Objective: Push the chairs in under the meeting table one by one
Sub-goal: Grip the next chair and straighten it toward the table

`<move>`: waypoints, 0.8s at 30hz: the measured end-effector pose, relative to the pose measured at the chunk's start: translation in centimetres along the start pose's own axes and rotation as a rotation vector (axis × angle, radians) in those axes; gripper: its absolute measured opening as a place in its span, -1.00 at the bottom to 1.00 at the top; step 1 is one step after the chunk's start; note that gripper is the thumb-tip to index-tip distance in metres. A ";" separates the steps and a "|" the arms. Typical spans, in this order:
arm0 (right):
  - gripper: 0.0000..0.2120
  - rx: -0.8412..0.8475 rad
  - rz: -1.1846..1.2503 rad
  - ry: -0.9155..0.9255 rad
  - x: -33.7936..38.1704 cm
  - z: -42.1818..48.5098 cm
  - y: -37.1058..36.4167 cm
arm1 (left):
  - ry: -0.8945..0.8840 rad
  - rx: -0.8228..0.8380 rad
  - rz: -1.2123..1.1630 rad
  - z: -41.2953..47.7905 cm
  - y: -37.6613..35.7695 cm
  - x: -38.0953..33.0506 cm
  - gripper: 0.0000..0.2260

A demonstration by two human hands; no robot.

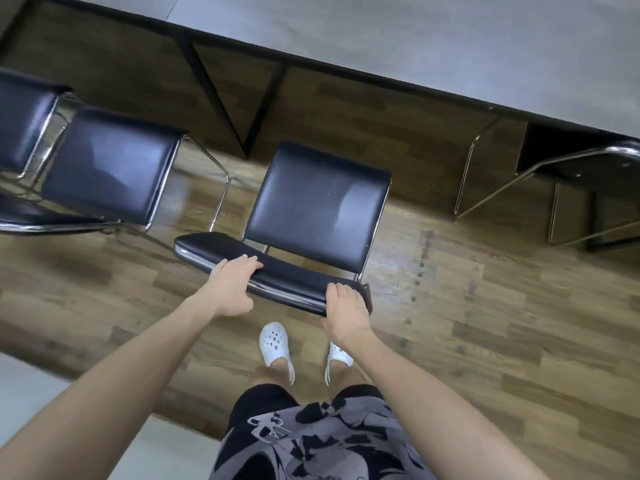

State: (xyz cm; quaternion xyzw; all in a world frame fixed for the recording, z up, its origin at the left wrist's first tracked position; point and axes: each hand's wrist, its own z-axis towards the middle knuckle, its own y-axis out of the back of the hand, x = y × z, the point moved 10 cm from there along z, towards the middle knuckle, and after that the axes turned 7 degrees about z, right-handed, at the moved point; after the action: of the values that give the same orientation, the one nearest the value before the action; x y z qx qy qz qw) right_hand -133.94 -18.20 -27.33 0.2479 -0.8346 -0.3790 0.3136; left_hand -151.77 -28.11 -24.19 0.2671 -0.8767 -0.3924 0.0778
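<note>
Wood-plank floor (485,306); grey meeting table (415,39); black chair (318,202)

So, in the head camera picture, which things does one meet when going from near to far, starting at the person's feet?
White clogs → left hand and right hand on the chair backrest → chair seat → bare wooden floor → meeting table.

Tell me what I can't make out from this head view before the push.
- Chair on the right: seat hidden under the meeting table; only frame shows.
- Far-left chair: cut off by the left edge.
- Held chair: the front legs are hidden beneath its seat.
- Left hand and right hand: fingers curl over the backrest, tips hidden.
- Table's far side: out of frame.
</note>
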 end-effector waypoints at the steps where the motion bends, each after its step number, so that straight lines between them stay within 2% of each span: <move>1: -0.70 -0.002 -0.004 -0.014 0.0 0.0 -0.1 | -0.001 0.006 0.002 0.0 -0.3 0.4 -0.28; 10: -0.62 -0.071 -0.026 -0.196 0.2 0.3 -0.3 | -0.085 -0.013 0.155 2.4 -0.7 4.8 -0.24; 14: -0.57 -0.087 -0.027 -0.355 0.4 0.2 -0.2 | -0.172 -0.038 0.261 3.4 -0.7 6.6 -0.24; 17: -0.61 -0.103 -0.015 -0.478 0.8 0.4 0.0 | -0.196 -0.072 0.316 4.0 -0.4 7.9 -0.27; 22: -0.62 -0.123 -0.034 -0.510 0.7 0.5 0.1 | -0.228 -0.215 0.379 4.7 1.2 9.8 -0.58; 24: -0.61 -0.120 -0.037 -0.520 0.7 0.5 0.0 | -0.260 -0.220 0.366 5.0 1.2 9.8 -0.62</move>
State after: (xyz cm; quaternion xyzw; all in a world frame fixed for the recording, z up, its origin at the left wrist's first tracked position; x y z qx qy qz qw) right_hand -134.78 -18.38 -27.36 0.1386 -0.8585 -0.4843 0.0957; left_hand -162.32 -29.42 -27.46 0.0410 -0.8651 -0.4960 0.0627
